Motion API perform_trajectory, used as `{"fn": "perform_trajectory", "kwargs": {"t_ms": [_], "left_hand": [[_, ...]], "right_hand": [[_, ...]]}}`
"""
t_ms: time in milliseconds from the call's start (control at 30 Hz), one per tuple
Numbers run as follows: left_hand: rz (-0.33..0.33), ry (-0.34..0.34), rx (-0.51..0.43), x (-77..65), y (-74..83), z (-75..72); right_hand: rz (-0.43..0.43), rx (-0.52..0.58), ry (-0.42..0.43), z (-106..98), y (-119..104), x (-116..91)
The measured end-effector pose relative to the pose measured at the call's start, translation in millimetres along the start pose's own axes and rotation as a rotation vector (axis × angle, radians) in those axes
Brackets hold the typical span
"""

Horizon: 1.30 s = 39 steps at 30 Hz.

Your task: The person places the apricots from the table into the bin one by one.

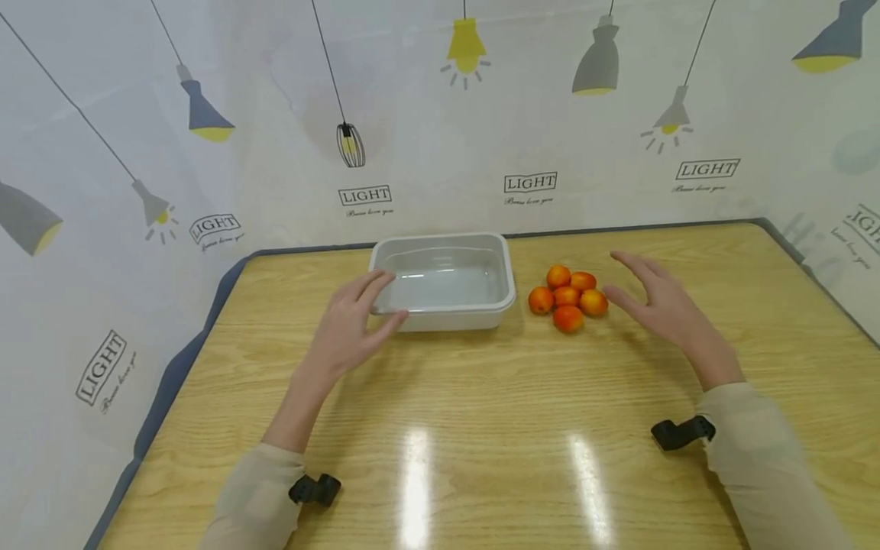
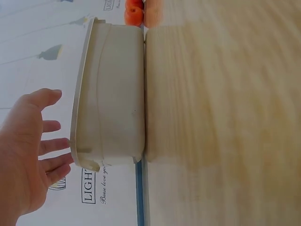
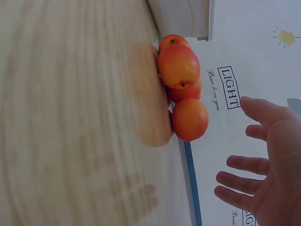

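Observation:
A white rectangular plastic basin (image 1: 447,319) stands on the wooden table near its back edge. My left hand (image 1: 351,325) is at the basin's left front corner, fingers loosely spread; in the left wrist view the fingers (image 2: 55,146) are near the rim, and I cannot tell whether they touch it. Several small orange-red fruits (image 1: 567,318), like small apples, lie clustered on the table to the right of the basin. Just right of them my right hand (image 1: 663,305) hovers with fingers spread, holding nothing. The right wrist view shows the fruits (image 3: 178,67) apart from that hand.
The wooden table (image 1: 495,397) reaches back to a wall covering (image 1: 426,114) printed with hanging lamps. A dark blue strip (image 1: 186,359) runs along the table's left and back edges. Black wrist cameras (image 1: 315,490) are strapped over both beige sleeves.

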<state>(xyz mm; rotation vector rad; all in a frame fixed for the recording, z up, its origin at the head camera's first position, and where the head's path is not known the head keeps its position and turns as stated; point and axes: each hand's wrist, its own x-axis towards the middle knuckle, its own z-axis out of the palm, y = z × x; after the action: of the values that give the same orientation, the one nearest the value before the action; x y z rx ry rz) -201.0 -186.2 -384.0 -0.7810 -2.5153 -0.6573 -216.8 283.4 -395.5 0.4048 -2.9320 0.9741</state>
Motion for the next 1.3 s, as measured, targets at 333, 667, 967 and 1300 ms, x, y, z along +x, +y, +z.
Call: {"fn": "perform_trajectory", "kwargs": {"t_ms": [333,667,967,1300], "left_hand": [[-0.006,-0.091,-0.028,7.1,6.7,1.8],[0.009,-0.113,-0.091,12.7,6.5,7.4],[0.012,-0.110,-0.131,16.0,7.2,12.3],[-0.030,-0.160,-0.273,19.7,3.3,18.3]], "right_hand": [[-0.071,0.042,-0.010,7.4,1.7,7.4],[-0.081,0.093,-0.039,13.2,4.0,10.8],[-0.075,0.076,-0.086,17.9,3.6,14.0],[-0.087,0.059,-0.089,21.8,3.2,16.7]]}}
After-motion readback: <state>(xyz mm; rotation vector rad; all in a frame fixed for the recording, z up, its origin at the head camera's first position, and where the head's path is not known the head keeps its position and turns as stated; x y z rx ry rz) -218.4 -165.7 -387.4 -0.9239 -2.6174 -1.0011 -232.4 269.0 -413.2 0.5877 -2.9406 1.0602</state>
